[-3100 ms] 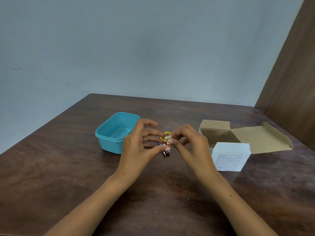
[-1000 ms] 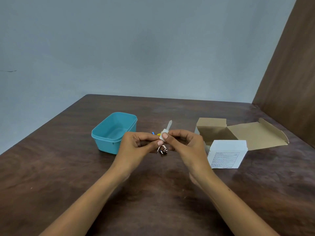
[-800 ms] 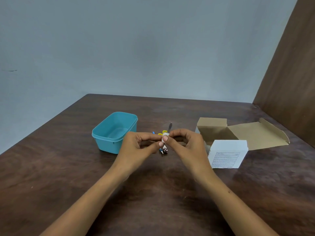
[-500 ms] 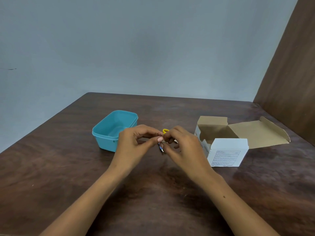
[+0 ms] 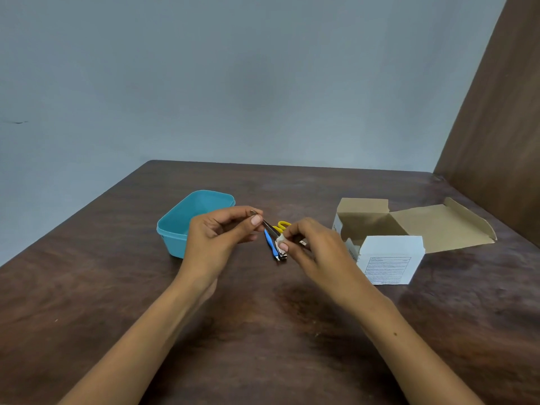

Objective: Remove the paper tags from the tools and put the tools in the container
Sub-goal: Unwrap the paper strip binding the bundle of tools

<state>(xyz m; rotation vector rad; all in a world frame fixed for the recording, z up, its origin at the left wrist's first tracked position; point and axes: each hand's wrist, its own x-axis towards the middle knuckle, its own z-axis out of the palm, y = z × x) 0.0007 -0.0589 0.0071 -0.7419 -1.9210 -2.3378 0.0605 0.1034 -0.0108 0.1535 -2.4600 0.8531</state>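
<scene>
Head view looks down on a dark wooden table [image 5: 263, 331] where two bare hands meet above its middle. The left hand [image 5: 217, 238] pinches one end of a thin metal tool [image 5: 268, 226] between thumb and forefinger, its other fingers curled; the tool slants down toward the right hand [image 5: 309, 247], whose thumb and forefinger pinch a small white paper tag [image 5: 281, 239] at the tool's lower end. Whether the tag is off the tool or on it cannot be told. Beneath the hands, on the table, lie a blue-handled tool [image 5: 270, 244], a shiny metal clipper [image 5: 283, 254] just beside it, and something with a yellow loop [image 5: 283, 225] mostly hidden behind the right hand's fingers. A teal plastic container [image 5: 187, 220] stands toward the left edge of the table, partly behind the left hand, with no tool visible in it. Toward the right edge sits an opened cardboard box [image 5: 409, 229], flaps spread, one white printed flap facing the camera
</scene>
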